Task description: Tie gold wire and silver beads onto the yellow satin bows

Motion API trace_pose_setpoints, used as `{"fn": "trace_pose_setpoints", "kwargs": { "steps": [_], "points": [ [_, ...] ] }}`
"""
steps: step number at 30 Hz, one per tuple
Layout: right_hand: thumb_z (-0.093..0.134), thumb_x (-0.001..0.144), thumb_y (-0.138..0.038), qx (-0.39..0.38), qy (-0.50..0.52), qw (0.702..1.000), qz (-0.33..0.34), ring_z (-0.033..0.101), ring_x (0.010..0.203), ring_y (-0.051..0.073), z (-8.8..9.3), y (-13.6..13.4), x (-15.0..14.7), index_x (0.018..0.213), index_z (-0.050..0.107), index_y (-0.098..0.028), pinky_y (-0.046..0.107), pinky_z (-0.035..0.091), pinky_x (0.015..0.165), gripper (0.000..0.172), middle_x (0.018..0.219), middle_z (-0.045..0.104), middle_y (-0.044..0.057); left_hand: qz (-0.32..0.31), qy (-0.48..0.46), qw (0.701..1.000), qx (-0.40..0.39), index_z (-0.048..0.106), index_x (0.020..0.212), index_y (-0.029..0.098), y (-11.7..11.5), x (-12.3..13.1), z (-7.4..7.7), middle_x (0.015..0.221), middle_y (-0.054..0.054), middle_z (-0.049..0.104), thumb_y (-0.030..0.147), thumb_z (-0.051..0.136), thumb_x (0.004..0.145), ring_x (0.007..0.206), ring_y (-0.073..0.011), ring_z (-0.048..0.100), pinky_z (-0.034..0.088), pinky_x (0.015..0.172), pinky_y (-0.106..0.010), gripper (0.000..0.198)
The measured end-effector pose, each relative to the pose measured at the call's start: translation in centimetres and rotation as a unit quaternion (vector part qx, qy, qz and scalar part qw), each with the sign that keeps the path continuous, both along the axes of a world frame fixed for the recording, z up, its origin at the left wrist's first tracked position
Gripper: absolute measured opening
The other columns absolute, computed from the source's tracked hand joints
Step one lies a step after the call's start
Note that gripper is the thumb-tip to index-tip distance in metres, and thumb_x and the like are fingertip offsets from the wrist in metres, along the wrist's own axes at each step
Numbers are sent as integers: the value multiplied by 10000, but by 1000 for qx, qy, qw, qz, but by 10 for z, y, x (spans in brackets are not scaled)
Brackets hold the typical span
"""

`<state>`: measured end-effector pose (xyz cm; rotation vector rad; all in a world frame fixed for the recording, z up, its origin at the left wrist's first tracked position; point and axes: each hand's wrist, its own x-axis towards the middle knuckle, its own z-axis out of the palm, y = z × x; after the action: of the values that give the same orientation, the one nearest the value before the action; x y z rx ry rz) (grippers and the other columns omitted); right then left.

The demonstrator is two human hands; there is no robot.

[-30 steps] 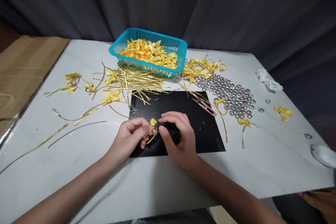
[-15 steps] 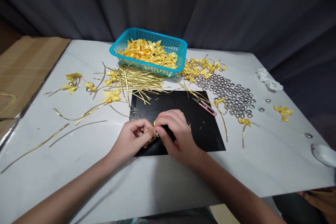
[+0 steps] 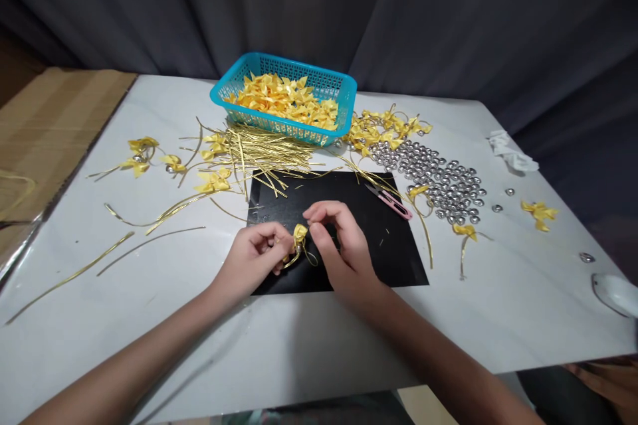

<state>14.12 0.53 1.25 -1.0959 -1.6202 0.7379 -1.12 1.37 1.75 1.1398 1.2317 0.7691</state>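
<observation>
My left hand (image 3: 259, 251) pinches a yellow ribbon bow (image 3: 300, 233) over the black mat (image 3: 349, 265). A small silver bead and a loop of gold cord (image 3: 312, 258) hang at the bow, partly hidden by my fingers. My right hand (image 3: 341, 242) is just right of the bow, its thumb and forefinger curved toward each other with a slight gap. Nothing shows between those fingertips. Pink-handled snips (image 3: 391, 202) lie on the mat's upper right.
A blue basket (image 3: 284, 125) of yellow bows stands at the back. Gold cords (image 3: 269, 153) are heaped before it. Silver beads (image 3: 448, 186) spread to the right, near finished-looking bows (image 3: 383, 126). More bows and cords lie left. A white object (image 3: 615, 293) sits at the right edge.
My right hand has drawn back to the right from the bow, and its fingers have parted. The bow, covered before, now shows in my left hand.
</observation>
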Motion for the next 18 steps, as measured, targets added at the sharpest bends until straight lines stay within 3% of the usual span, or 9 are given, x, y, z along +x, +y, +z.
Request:
{"fn": "trace_pose_setpoints", "kwargs": {
  "steps": [2,5,9,13,16,18],
  "points": [
    [534,846,-240,46,-46,998,-15,516,771,132,-2,-1,2,829,462,-184,258,432,696,92,802,532,24,35,-19,999,-15,533,548,162,1,0,-2,463,58,476,261,587,676,408,-61,434,368,408,-158,170],
    [648,782,-359,86,-184,979,25,512,676,130,-4,-1,4,726,509,-179,253,391,634,234,697,553,2,83,-63,993,-50,524,551,161,3,-1,-6,472,61,476,240,566,694,407,-48,408,347,402,-143,169],
    [550,869,-331,59,-289,955,41,581,684,112,-8,-1,2,834,616,-188,228,378,600,161,781,633,8,90,-94,989,-71,523,553,159,5,-1,-7,442,69,451,230,554,715,393,-45,365,311,394,-147,179],
    [482,889,-214,34,-260,965,17,568,656,86,-9,-1,2,806,603,-179,197,370,569,151,766,610,7,84,-89,991,-60,525,559,156,5,0,-5,384,77,431,244,543,749,371,-40,341,302,426,-156,210],
    [480,860,-184,7,-203,979,-1,460,545,69,-5,1,6,775,576,-162,201,334,515,130,738,559,9,90,-86,990,-65,521,568,156,4,-1,-6,375,80,440,248,543,754,353,-34,333,283,423,-163,208],
    [475,845,-178,-25,-149,988,22,395,513,65,-2,4,9,748,568,-155,205,326,511,136,698,516,1,94,-88,989,-69,517,563,157,5,-2,-8,375,80,447,240,541,746,344,-32,330,270,415,-166,202]
  ]
}}
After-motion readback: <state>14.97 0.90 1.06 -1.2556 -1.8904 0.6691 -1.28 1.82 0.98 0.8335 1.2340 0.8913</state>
